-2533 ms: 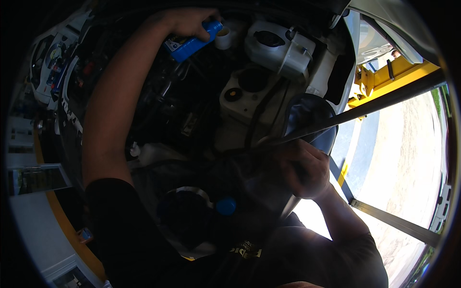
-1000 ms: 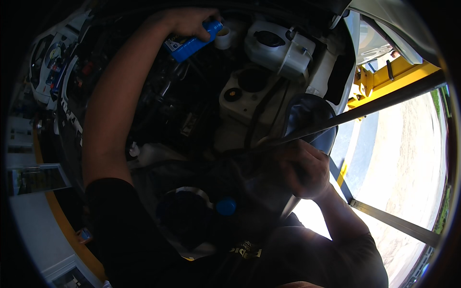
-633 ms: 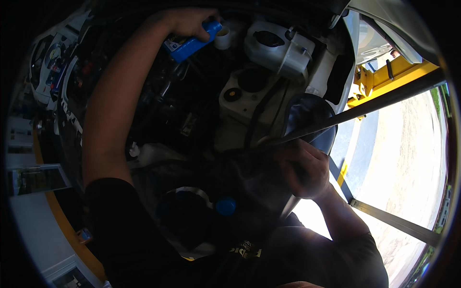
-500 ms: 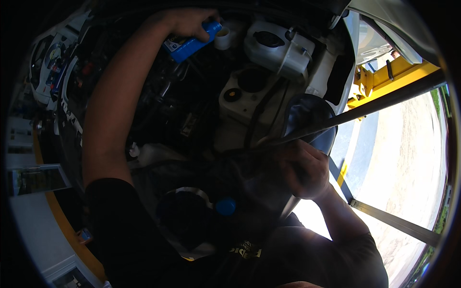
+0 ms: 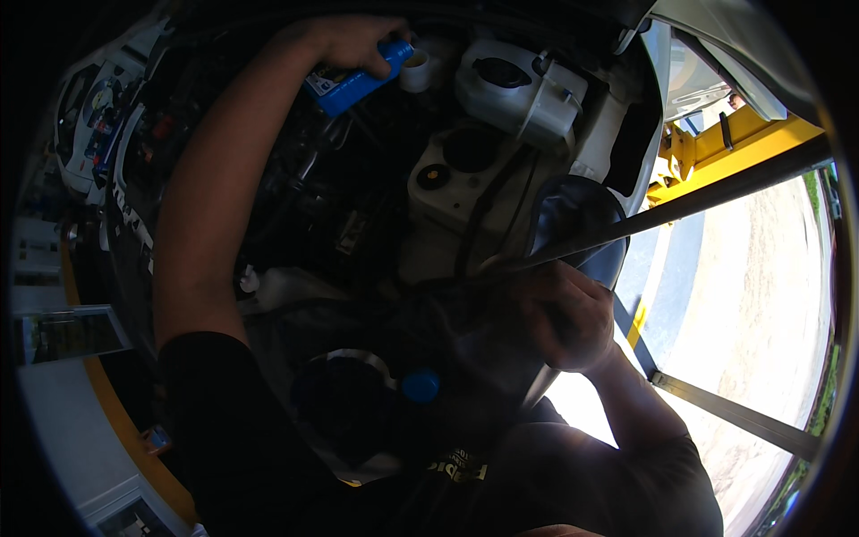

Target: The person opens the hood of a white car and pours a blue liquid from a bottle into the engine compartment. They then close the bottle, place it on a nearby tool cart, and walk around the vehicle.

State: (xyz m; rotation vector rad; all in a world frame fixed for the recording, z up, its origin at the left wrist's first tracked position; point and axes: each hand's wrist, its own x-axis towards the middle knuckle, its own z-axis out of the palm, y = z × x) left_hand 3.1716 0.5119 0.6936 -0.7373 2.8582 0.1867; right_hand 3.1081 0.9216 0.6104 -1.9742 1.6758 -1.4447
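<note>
At the far side of the engine bay, my left hand point(image 5: 358, 45) is wrapped round a blue bottle point(image 5: 353, 92). The bottle lies tilted, its neck end at the open mouth of a small whitish reservoir point(image 5: 414, 75). Whether liquid runs out cannot be made out. My right hand point(image 5: 573, 318) is closed with curled fingers at the right edge of the bay, against a dark cover point(image 5: 465, 336) draped over the car's front edge. What its fingers hold, if anything, is hidden in shadow. A round blue cap point(image 5: 420, 386) sits on the dark cover in front of me.
A white tank with a black cap point(image 5: 519, 85) stands right of the small reservoir. A long dark rod point(image 5: 707, 210) slants across the right side, above my right hand. Beyond it are a yellow lift arm point(image 5: 729, 148) and sunlit ground. Another car point(image 5: 98, 116) shows at far left.
</note>
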